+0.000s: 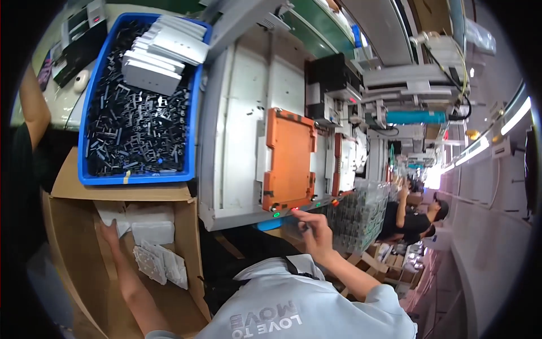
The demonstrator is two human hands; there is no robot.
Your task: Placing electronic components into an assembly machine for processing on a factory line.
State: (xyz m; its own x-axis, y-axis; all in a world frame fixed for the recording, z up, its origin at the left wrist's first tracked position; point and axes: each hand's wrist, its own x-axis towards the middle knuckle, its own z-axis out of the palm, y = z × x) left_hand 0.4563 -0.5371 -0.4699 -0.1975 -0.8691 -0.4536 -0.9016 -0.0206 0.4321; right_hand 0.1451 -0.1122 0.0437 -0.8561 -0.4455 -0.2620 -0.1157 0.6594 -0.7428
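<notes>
My left hand (110, 230) is down inside an open cardboard box (73, 248), closed on the edge of a white flat part (121, 225). Other white parts lie in the box: a rectangular one (152, 232) beside the hand and a few perforated panels (164, 264) closer to me. My right hand (317, 233) is at the front edge of a white machine bed (240, 164). Its index finger stretches to a red-lit button (294, 211), and nothing shows in its fingers. Beyond that button, an orange fixture plate (291, 158) sits on the bed.
A blue bin (135, 179) of small black parts stands behind the box, with stacked white panels (164, 51) on top. A second orange fixture (343, 164) sits to the right. Clear plastic trays (358, 217) are stacked beyond my right hand. Another person's arm (34, 107) shows at left.
</notes>
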